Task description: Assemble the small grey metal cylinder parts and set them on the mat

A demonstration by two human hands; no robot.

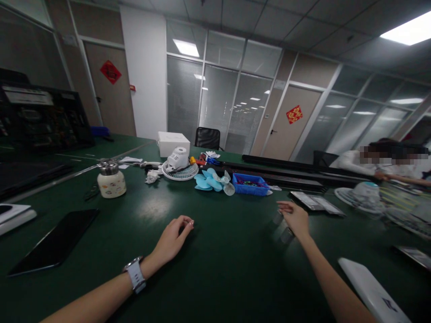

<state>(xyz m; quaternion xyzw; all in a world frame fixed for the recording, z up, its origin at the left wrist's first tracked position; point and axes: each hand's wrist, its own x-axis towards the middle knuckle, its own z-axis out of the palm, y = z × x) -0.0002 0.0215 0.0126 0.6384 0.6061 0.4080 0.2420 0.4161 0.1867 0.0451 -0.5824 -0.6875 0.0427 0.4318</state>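
Note:
Low over the dark green table [229, 264], my left hand [173, 237] has its fingers loosely bent and the thumb a little apart. Nothing shows in it, and a watch with a pale strap [135, 275] is on that wrist. My right hand [296, 220] points leftward with its fingers stretched out. Right beneath it is a small blurred grey object [287, 235], whose kind I cannot make out; whether the fingers touch it is unclear. Beyond the hands lie light-blue fan blades [210, 180], a blue tray [252, 190] with small coloured parts, and a white fan part with a round grille [180, 172].
On the left are a dark tablet-like slab [57, 240], a cream jar [112, 184] and an opened electronic casing [43, 116]. A white device [372, 287] lies by my right forearm. Flat panels [316, 202] and long black bars [286, 168] are farther off. Another person [353, 159] sits far right.

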